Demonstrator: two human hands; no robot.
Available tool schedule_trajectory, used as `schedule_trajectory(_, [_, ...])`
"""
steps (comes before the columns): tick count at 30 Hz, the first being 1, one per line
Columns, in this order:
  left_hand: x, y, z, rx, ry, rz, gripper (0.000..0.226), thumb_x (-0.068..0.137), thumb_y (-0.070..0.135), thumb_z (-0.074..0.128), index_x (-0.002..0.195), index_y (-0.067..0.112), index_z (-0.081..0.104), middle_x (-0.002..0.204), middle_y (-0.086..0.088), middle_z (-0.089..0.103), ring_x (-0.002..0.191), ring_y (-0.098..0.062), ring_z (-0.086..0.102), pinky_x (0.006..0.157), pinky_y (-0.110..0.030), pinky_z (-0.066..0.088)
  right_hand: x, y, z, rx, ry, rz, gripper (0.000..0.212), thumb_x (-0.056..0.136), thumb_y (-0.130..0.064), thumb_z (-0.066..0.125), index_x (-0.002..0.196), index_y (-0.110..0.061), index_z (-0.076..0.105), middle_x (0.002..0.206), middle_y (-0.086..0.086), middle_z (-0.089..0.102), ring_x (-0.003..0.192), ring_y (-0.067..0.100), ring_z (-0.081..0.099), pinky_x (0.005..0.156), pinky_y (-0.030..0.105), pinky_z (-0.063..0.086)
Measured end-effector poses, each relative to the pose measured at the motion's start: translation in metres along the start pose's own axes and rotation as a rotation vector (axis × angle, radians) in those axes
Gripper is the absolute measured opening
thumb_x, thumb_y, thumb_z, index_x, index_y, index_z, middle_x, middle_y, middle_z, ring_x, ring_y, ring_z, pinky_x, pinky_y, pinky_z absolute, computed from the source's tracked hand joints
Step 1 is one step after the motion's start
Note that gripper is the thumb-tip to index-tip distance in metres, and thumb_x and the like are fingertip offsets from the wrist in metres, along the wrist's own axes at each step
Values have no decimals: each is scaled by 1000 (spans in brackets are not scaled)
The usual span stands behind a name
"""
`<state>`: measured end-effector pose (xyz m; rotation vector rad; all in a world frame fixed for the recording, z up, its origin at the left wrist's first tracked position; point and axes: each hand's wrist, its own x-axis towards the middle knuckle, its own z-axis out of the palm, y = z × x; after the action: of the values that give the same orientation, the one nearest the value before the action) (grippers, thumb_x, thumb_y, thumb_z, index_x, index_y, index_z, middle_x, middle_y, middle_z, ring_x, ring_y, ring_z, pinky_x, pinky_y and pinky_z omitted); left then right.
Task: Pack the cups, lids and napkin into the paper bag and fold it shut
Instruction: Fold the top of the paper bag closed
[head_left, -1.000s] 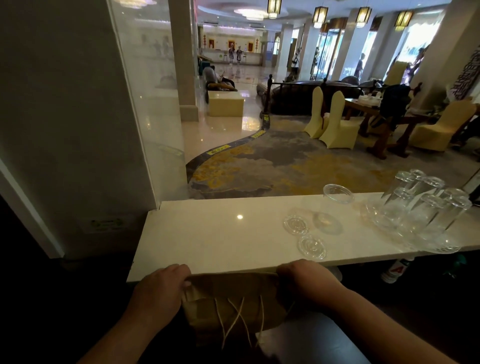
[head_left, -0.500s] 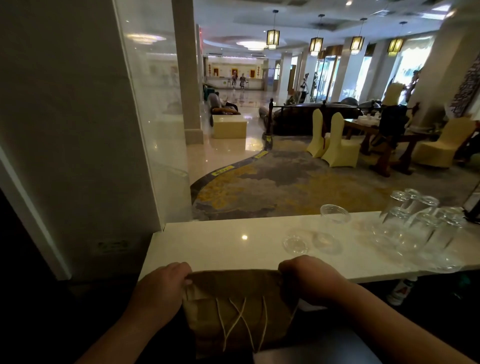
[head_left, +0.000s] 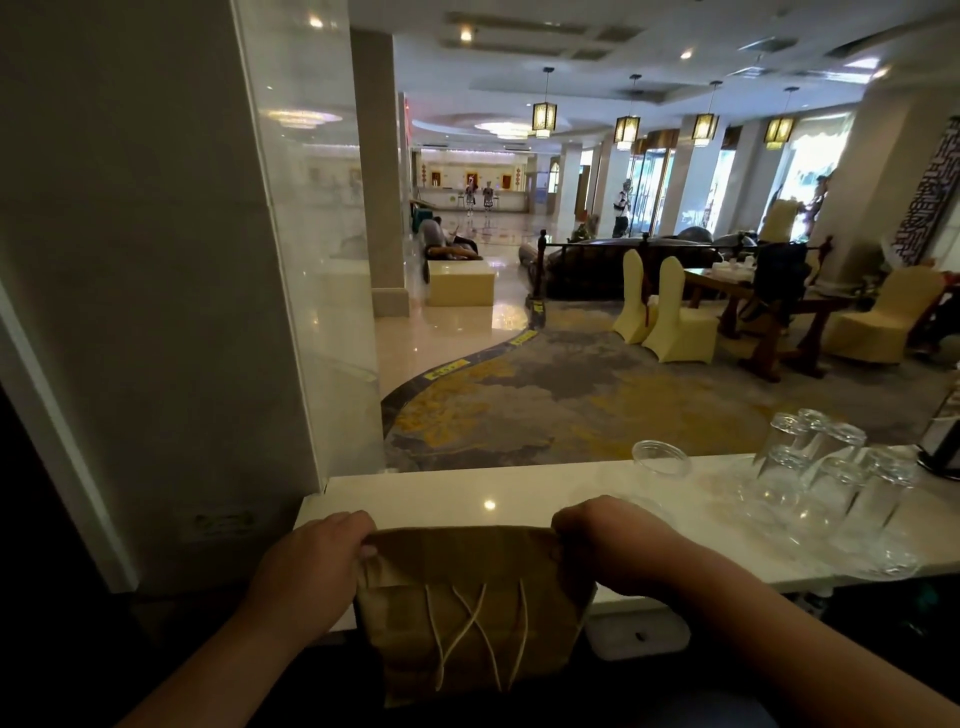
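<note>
- One paper bag (head_left: 467, 597), brown, sits at the near edge of the white counter (head_left: 441, 499); its top is folded over and its body hangs below the counter's front edge
- Two pale cord handles lie flat on the side of the bag that faces the camera, and their strands cross each other – four strands can be counted
- Left hand (head_left: 311, 561): fingers curled over the bag's upper left corner, pinching the folded top
- Right hand (head_left: 613, 545): fingers curled the same way, gripping the upper right corner of the fold
- One clear plastic cup (head_left: 662, 457) stands upright on the counter, beyond the right hand and apart from the bag
- A cluster of drinking glasses (head_left: 826, 483) stands upside down at the counter's right end – six as far as they can be counted, packed close together
- Whether anything is inside the bag cannot be told
- Past the counter, a patterned carpet (head_left: 519, 405) covers the lobby floor
- Two cream-covered chairs (head_left: 660, 317) stand side by side at a dark wooden table (head_left: 748, 291), with one more to the right
- Four hanging lamps (head_left: 544, 117) are lit in a row under the ceiling
</note>
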<state>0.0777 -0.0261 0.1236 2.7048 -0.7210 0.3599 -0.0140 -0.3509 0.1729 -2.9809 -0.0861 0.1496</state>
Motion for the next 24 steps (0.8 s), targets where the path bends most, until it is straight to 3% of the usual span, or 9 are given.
schedule_trajectory(4, [9,3,-13,4,14,0,9,100,29,62,92,26,65,88,5,69,79,-19,65,61,-34,49,5,0,-14,-16,22,-7,16,94,-19,54,88,-30,63,83,-7,64,81,13,64,67,25,49])
schedule_trajectory(9, [25,6,-25,-20,19,-9,6,101,28,59,98,28,65,94,7,67,76,-9,52,59,-24,37,16,2,-32,-42,41,-2,23,96,-22,54,75,-31,53,75,-5,58,72,13,59,62,27,46])
schedule_trajectory(15, [47,2,-36,-43,17,-6,25,101,25,60,81,35,49,80,12,52,74,-9,54,59,-27,38,31,3,-52,-60,62,-11,27,96,-32,58,71,-33,50,73,-8,55,73,13,58,66,31,49])
schedule_trajectory(18, [59,0,-40,-24,29,2,23,101,25,60,81,32,50,79,12,51,72,-10,52,56,-26,36,37,3,-62,-71,71,-25,17,97,-32,58,80,-30,57,81,-2,63,79,18,63,71,36,53])
schedule_trajectory(24, [84,-8,-43,6,50,-7,20,100,31,59,81,29,53,78,10,56,72,-12,58,63,-35,52,57,9,-74,-69,98,-18,11,97,-31,58,87,-29,59,85,-2,63,82,18,62,70,31,51])
